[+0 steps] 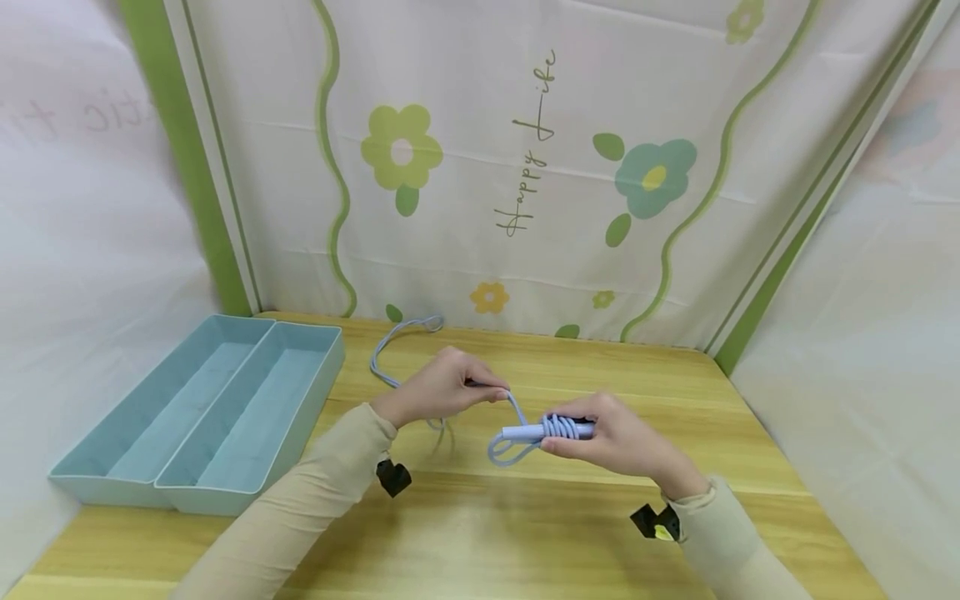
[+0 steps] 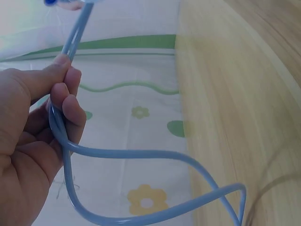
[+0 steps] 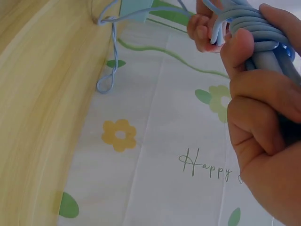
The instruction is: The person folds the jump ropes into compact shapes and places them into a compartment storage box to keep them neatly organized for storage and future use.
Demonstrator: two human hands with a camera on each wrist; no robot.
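A light blue jump rope (image 1: 561, 427) has several turns of its cord wound around its handles. My right hand (image 1: 611, 433) grips the handles by one end, thumb and fingers around them beside the coils (image 3: 256, 24). To the left, my left hand (image 1: 450, 385) pinches the doubled cord (image 2: 131, 154) between thumb and fingers. A short stretch of cord runs from there to the coils, and a small loop hangs below the handle (image 1: 517, 433). Past the left hand, the loose cord (image 1: 380, 342) trails to the back of the table. My palm hides the handles' far end.
Two pale teal trays (image 1: 262, 417) stand side by side on the left of the wooden table (image 1: 637, 517). A white flowered curtain (image 1: 465, 100) closes off the back, and pale sheets hang at both sides.
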